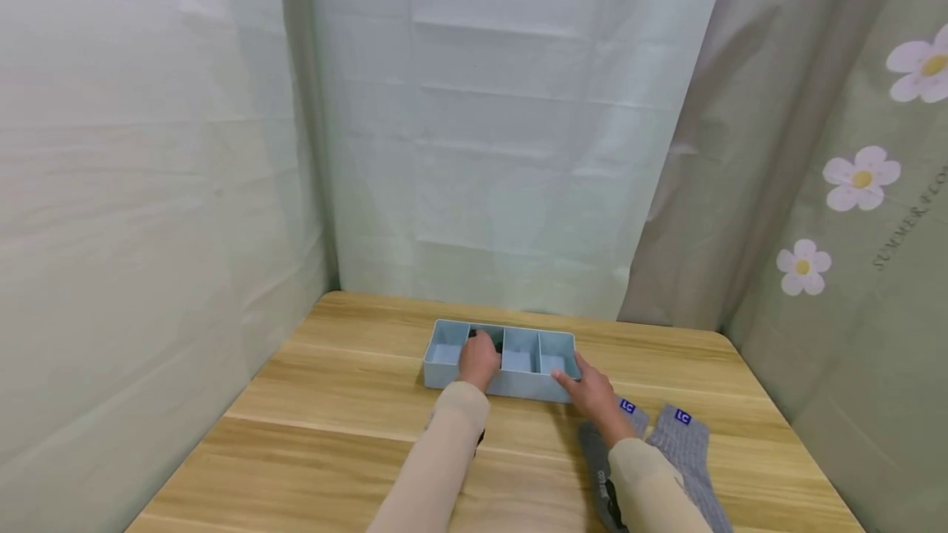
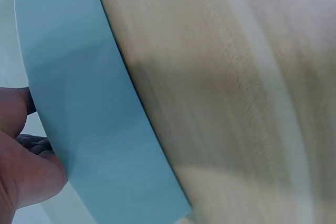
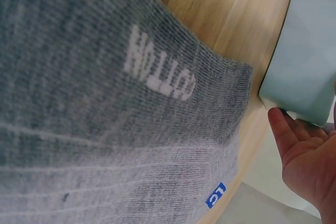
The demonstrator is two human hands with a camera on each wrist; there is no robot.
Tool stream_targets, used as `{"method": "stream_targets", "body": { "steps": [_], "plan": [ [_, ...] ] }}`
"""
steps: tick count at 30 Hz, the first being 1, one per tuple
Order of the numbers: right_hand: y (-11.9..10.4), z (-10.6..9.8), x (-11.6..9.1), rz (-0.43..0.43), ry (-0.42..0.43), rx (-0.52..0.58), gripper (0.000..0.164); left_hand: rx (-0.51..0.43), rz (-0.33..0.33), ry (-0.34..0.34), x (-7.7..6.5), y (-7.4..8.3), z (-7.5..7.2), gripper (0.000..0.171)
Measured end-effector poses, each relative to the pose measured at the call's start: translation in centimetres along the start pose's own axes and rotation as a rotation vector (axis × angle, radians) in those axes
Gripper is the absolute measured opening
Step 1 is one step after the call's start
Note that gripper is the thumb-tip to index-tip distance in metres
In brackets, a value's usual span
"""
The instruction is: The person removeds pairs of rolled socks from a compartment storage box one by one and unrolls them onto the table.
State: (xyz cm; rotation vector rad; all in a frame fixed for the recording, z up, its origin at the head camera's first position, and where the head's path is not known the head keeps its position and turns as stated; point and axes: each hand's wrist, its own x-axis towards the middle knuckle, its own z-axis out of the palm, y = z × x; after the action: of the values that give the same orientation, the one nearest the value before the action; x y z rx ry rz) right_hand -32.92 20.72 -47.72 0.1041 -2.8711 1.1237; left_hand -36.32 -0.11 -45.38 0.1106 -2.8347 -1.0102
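Note:
A light blue box [image 1: 532, 386] with several compartments in a row stands on the table. My left hand [image 1: 480, 359] reaches into its second compartment from the left. There it pinches a small dark, folded bundle [image 2: 35, 144], mostly hidden by the hand and the box wall. My right hand [image 1: 592, 391] grips the box's right end, the thumb at the front corner and the fingers along the end wall. Near the right forearm lie grey socks: a lighter ribbed one [image 1: 685, 455] with a blue label, and a darker one [image 3: 79, 77] with white lettering, partly under the arm.
The wooden table [image 1: 333, 401] reaches back to a pale curtain [image 1: 481, 146]. More curtain hangs on the left and right sides, the right one [image 1: 862, 303] printed with flowers. The box's other compartments show bare floors.

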Motion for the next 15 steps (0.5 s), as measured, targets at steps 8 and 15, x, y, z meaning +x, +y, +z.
{"method": "stream_targets", "body": {
  "steps": [8, 15],
  "plan": [
    [0.4, 0.3, 0.0, -0.008, 0.019, 0.0, 0.07, 0.029, 0.011, -0.035, 1.4, -0.7, 0.7, 0.06],
    [0.4, 0.1, 0.1, -0.015, 0.022, 0.011, 0.072, -0.034, 0.047, -0.056, 2.4, -1.1, 0.9, 0.058]
  ]
}}
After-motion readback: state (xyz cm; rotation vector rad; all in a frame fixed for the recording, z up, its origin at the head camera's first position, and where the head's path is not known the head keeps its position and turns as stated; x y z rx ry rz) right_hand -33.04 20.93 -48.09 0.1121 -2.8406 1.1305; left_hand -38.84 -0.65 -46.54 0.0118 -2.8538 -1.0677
